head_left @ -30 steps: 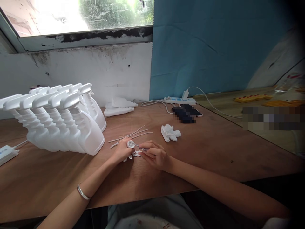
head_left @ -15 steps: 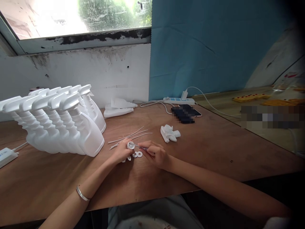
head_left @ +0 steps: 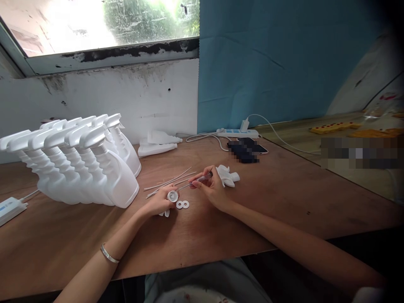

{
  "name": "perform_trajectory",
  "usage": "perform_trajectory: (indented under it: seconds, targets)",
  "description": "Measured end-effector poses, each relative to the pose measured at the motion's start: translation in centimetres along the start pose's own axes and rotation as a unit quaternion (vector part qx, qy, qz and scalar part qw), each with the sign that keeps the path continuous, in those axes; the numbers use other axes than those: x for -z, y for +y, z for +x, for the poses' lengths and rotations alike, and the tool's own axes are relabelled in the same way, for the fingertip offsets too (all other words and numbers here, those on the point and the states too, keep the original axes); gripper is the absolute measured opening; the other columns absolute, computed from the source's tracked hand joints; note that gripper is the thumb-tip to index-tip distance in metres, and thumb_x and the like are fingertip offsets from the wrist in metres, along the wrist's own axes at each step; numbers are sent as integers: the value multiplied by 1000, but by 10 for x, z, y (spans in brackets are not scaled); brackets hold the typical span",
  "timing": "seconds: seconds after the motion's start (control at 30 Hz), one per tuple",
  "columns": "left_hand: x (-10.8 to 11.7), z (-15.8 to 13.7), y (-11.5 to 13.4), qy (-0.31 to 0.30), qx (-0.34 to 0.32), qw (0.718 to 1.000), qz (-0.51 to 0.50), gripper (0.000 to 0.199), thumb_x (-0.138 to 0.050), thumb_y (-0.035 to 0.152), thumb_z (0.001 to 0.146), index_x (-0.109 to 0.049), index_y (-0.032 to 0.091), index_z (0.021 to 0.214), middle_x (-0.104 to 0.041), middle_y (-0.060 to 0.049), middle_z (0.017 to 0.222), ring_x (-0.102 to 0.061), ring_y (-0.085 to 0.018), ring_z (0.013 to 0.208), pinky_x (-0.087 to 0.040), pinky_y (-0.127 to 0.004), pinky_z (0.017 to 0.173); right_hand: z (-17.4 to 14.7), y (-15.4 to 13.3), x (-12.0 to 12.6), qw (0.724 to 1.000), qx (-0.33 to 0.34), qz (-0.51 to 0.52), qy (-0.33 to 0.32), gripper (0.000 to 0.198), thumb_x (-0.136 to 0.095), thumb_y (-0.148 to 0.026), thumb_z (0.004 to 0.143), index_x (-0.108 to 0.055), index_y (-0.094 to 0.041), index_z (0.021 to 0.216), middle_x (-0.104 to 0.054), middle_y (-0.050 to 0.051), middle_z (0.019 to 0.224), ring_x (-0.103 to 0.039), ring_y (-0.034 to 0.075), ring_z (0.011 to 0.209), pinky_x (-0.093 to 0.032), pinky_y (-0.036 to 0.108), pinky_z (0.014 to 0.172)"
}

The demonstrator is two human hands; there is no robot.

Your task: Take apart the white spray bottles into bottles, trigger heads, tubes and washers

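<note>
My left hand (head_left: 160,201) is closed around a white spray trigger head (head_left: 172,196), its round collar opening turned toward me. In my right hand (head_left: 215,191) is a screwdriver (head_left: 202,179) with a translucent handle. Its thin metal shaft points down-left at the collar; whether the tip touches it I cannot tell. Two flat white washers (head_left: 182,204) lie on the table just right of my left hand. Beyond the hands are several thin white tubes (head_left: 168,182). More white trigger heads (head_left: 227,176) rest behind my right hand.
Rows of white spray bottles (head_left: 120,185) stand at the left. Flat white bottles (head_left: 158,143) lie by the wall. A power strip (head_left: 238,133), its cables and a phone (head_left: 261,147) are at the back. Another power strip (head_left: 12,209) sits at the left edge of the brown table (head_left: 268,202).
My right hand has raised the screwdriver handle, so the shaft slants more steeply and its tip has drawn back from inside the collar. My left hand keeps hold of the trigger head.
</note>
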State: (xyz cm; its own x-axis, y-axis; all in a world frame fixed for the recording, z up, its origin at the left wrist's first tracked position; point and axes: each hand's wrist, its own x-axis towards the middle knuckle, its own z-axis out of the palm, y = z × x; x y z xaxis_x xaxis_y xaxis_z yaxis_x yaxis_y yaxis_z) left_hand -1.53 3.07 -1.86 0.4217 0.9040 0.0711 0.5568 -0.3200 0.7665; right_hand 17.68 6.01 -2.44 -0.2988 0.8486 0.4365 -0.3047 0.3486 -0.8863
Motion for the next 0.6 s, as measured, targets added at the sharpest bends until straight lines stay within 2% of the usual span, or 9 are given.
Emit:
perform_trajectory:
  seconds: [0.13,0.27,0.47,0.6]
  targets:
    - [-2,-4,7,6,-4,996,86,7,-48,14,63,-42,17,60,-41,0,71,-42,-12,65,-33,-23,61,-3,-2,4,999,17,-28,-28,38,-65,-28,74,-28,-24,80,-64,-3,76,-64,14,75,-53,31,68]
    - [-2,-5,8,2,10,989,151,7,-47,12,62,-42,17,60,-43,-1,73,-45,-14,68,-35,-24,64,-7,-4,4,995,42,-76,-52,33,-63,-24,77,-29,-24,80,-64,-1,81,-64,14,80,-51,31,71]
    - [-2,-3,6,-2,34,984,176,9,-46,10,60,-41,17,60,-45,-2,75,-48,-15,70,-36,-25,64,3,-1,5,997,-56,41,-46,40,-69,-27,69,-30,-24,77,-66,-4,75,-63,12,68,-53,31,69]
    - [-2,-3,9,-12,17,978,206,9,-46,10,61,-41,17,60,-45,-1,72,-46,-14,66,-34,-24,62,6,4,7,991,-103,76,-29,44,-72,-27,65,-30,-23,77,-67,-4,73,-63,11,64,-53,30,67]
